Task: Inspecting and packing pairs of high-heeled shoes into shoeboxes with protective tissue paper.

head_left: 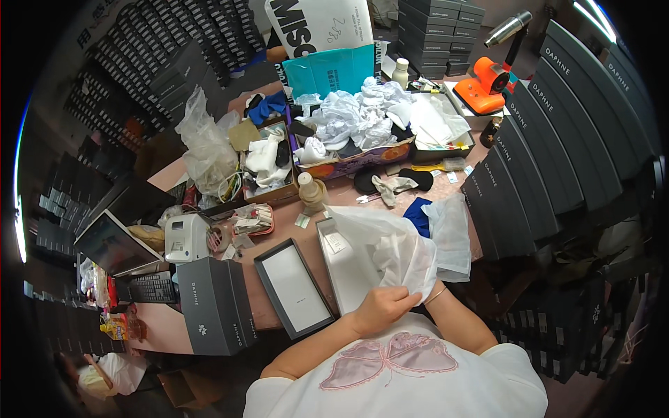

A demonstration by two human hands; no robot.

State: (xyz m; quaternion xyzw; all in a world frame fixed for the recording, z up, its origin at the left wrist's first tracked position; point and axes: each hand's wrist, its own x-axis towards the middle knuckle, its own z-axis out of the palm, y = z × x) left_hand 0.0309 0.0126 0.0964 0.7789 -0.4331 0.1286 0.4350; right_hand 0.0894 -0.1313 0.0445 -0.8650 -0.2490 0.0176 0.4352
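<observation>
My left hand [383, 308] pinches the lower edge of a thin white bag [394, 240], close in front of my chest. The bag spreads up and away over part of an open shoebox [340, 268] with a pale inside. My right hand is covered by the bag; only its wrist with a thin bracelet shows, so its fingers are hidden. Left of the box lies a dark-rimmed box lid [298, 289], its white inside facing up. Just beyond the bag on the right are another white bag [449, 237] and a blue cloth [417, 216].
Tall stacks of dark shoeboxes [519, 174] wall in the right side. Across the table sit a carton of crumpled white paper [362, 115], a bottle [311, 191] and an orange lamp-like device [482, 87]. At left are a white label printer [187, 237], a keyboard [150, 287] and a closed shoebox [209, 306].
</observation>
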